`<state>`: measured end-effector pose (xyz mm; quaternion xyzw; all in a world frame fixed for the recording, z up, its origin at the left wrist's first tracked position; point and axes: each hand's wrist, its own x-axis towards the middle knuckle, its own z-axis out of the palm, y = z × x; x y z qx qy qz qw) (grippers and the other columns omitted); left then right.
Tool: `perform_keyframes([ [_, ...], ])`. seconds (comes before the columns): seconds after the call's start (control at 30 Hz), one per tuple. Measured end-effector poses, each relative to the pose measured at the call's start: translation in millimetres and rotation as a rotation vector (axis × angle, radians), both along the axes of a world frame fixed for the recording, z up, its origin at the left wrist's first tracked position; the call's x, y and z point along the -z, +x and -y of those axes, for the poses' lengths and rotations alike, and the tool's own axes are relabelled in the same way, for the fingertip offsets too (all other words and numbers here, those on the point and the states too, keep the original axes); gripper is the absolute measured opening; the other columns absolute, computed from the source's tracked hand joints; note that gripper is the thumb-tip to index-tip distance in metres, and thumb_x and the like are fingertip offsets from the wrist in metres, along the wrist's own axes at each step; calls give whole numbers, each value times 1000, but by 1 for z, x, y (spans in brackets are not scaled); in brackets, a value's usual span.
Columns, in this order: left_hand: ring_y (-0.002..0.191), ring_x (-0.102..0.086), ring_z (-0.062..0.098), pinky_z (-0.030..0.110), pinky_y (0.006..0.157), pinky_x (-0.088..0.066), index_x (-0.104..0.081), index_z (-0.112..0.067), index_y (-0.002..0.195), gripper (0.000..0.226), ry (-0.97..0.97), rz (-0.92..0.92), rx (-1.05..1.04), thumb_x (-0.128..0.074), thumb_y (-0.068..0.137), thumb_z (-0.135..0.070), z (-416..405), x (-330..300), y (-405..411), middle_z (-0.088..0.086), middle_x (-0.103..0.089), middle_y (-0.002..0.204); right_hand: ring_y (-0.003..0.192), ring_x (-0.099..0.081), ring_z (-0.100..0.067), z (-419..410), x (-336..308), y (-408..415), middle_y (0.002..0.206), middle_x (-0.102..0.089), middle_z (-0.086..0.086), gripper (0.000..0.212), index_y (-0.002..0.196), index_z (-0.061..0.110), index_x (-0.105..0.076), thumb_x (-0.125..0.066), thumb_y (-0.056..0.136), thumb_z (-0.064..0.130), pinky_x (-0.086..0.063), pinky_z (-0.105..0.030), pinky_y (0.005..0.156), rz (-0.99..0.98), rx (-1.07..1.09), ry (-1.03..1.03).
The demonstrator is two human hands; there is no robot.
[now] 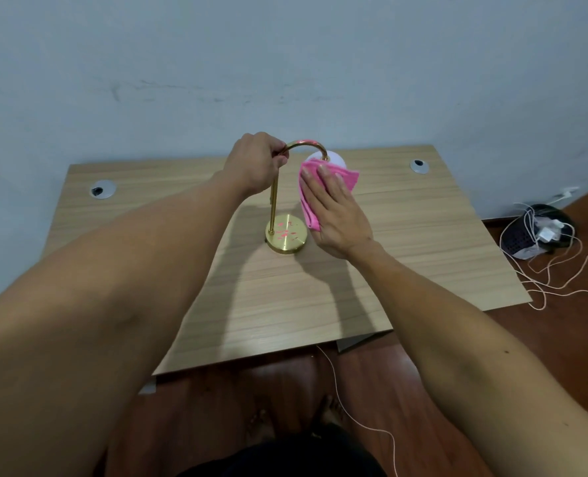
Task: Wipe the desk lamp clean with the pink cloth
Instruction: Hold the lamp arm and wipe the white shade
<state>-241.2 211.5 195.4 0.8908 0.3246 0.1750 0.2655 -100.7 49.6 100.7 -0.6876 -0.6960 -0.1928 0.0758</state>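
A brass desk lamp (pixel 274 201) stands near the middle of the wooden desk (pixel 423 235), with a round base, a thin upright stem and an arched neck. Its white globe shade (pixel 335 158) hangs at the right end of the arch. My left hand (pixel 256 163) is closed around the top of the stem where the arch begins. My right hand (pixel 337 215) presses the pink cloth (pixel 346 177) flat against the near side of the shade, fingers spread. Most of the shade is hidden behind the cloth. The shiny base mirrors pink patches.
Two round grey cable grommets (pixel 102 189) (pixel 419 165) sit in the desk's far corners. A blue-grey wall rises behind the desk. On the wood floor at right lie a dark mesh basket (pixel 533 232) and tangled thin cords (pixel 561 277). My bare feet (pixel 330 411) stand below the desk's front edge.
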Motion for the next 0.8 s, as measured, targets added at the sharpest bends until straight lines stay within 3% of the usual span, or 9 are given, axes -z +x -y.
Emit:
perform_keyframes([
  [0.17, 79, -63, 31, 37, 79, -54, -76, -15, 95, 17, -7, 3, -5, -59, 95, -18, 1, 1, 0, 6, -67, 75, 158, -13, -28, 23, 19, 14, 169, -21, -12, 72, 159, 1, -26, -41, 99, 36, -12, -48, 128, 89, -67, -182],
  [0.3, 77, -60, 28, 32, 75, -49, -74, -19, 91, 16, -27, 5, -14, -58, 95, -19, 2, 0, 0, 0, -61, 68, 156, -19, -28, 47, 31, 28, 165, -28, -17, 71, 156, -2, -33, -35, 97, 38, -16, -45, 128, -18, -58, -243],
  [0.37, 77, -61, 28, 34, 76, -50, -74, -20, 91, 17, -28, 7, -17, -57, 95, -18, 2, 0, 0, 0, -61, 69, 155, -24, -28, 63, 34, 32, 165, -30, -17, 68, 156, 1, -34, -28, 100, 39, -20, -42, 127, -236, 96, -252],
  [0.43, 79, -63, 31, 37, 79, -54, -74, -19, 92, 17, -26, 8, -14, -57, 96, -18, 3, 0, 0, 3, -63, 72, 137, -51, -26, 74, 25, 30, 152, -51, -13, 55, 147, 14, -53, -28, 105, 39, -39, -42, 116, -655, 396, -140],
  [0.5, 79, -63, 31, 39, 81, -55, -74, -19, 91, 17, -23, 10, -15, -57, 96, -18, 4, 0, 1, 3, -62, 70, 100, -70, -23, 69, 9, 29, 110, -75, -6, 45, 108, 18, -76, -33, 107, 30, -55, -41, 97, -1128, 717, 93],
  [0.57, 75, -59, 27, 40, 81, -56, -72, -20, 88, 17, -20, 8, -19, -57, 96, -19, 5, 1, 1, -2, -59, 66, 94, -72, -30, 59, -6, 35, 87, -73, -5, 43, 79, 17, -70, -35, 102, 26, -57, -44, 90, -1431, 922, 280],
  [0.63, 72, -57, 26, 41, 81, -56, -71, -20, 87, 17, -19, 9, -22, -57, 96, -18, 5, 1, 0, -1, -59, 66, 92, -71, -35, 50, -19, 37, 84, -70, -8, 35, 76, 17, -61, -38, 99, 28, -59, -47, 83, -1581, 976, 403],
  [0.7, 72, -58, 26, 42, 82, -57, -72, -17, 90, 17, -19, 10, -22, -57, 96, -18, 5, 1, 0, 3, -62, 69, 78, -70, -28, 37, -30, 31, 77, -67, -4, 33, 76, 17, -60, -38, 99, 23, -57, -39, 68, -1688, 897, 479],
  [0.8, 74, -58, 26, 41, 82, -56, -74, -16, 94, 17, -24, 9, -24, -57, 97, -18, 6, 1, 1, 4, -64, 73, 73, -66, -23, 11, -41, 19, 73, -68, -1, 34, 74, 15, -65, -40, 95, 25, -58, -45, 74, -1679, 711, 590],
])
